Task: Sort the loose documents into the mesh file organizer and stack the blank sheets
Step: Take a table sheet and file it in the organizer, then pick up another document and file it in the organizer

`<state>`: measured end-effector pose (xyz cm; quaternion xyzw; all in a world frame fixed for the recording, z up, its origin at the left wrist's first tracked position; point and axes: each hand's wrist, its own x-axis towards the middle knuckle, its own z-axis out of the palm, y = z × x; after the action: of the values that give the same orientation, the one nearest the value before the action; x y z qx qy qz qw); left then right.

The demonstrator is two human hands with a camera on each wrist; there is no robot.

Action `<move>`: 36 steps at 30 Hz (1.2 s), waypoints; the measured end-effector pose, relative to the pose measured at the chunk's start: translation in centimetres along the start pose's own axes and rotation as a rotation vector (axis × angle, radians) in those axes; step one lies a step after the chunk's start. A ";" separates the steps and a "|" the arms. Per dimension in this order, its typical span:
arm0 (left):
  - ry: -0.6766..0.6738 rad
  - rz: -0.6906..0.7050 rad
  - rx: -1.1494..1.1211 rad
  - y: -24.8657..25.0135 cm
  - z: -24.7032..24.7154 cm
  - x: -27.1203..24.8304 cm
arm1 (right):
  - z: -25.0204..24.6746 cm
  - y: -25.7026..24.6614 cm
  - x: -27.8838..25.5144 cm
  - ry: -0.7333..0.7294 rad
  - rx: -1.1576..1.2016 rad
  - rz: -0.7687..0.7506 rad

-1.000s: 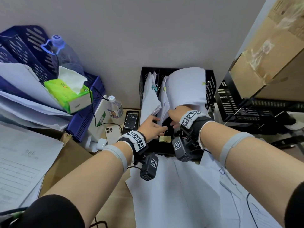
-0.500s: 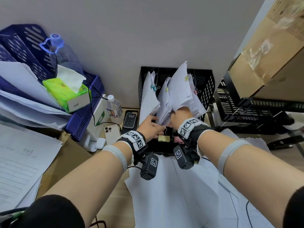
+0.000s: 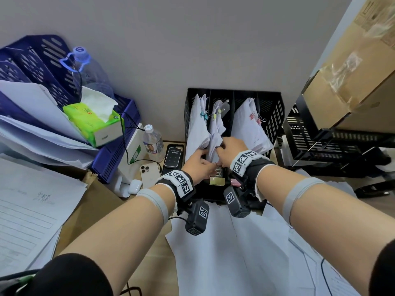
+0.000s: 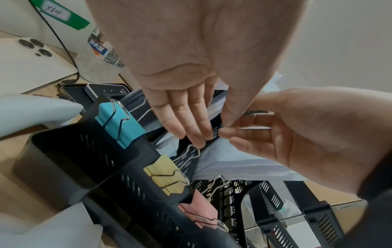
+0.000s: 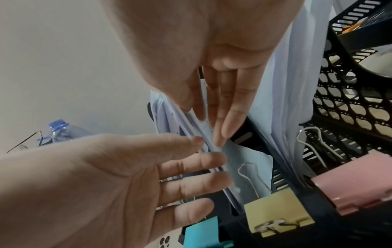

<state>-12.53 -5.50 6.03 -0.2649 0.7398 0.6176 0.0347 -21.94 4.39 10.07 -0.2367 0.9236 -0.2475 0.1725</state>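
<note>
Hands meet at the black mesh file organizer. Right hand pinches the white clipped documents in the second slot, long axis upright, at 12 o'clock. Left hand, fingers straight, steadies them from 9 o'clock.

Head cam: we look forward and down from above both forearms at the black mesh file organizer against the wall. Left wrist cam: very close, along the palm toward the organizer's front rim. Right wrist cam: equally close, facing its papers. All three share the yellow binder clip.
</note>
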 end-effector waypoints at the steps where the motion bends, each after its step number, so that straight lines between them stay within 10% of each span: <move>1: 0.009 -0.006 0.007 0.0 0.1 -0.1 | 0.0 0.1 0.0 -0.012 -0.008 0.008; 10: -0.269 -0.178 -0.031 -0.3 3.1 -1.4 | 0.7 5.1 -3.1 -0.148 0.024 0.016; 18: -0.530 -0.242 0.174 -4.7 12.1 -1.3 | 1.2 19.9 -9.7 -0.145 0.199 0.408; 24: -0.445 -0.223 0.237 -6.3 19.9 -0.6 | 1.3 31.0 -13.5 -0.277 -0.125 0.592; 36: -0.203 -0.060 0.398 -6.2 28.9 1.6 | 2.8 36.5 -16.4 -0.279 -0.319 0.391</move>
<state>-19.22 20.26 -6.91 -0.2113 0.8316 0.4816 0.1787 -19.96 39.85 -8.58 -0.1102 0.9463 -0.0263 0.3027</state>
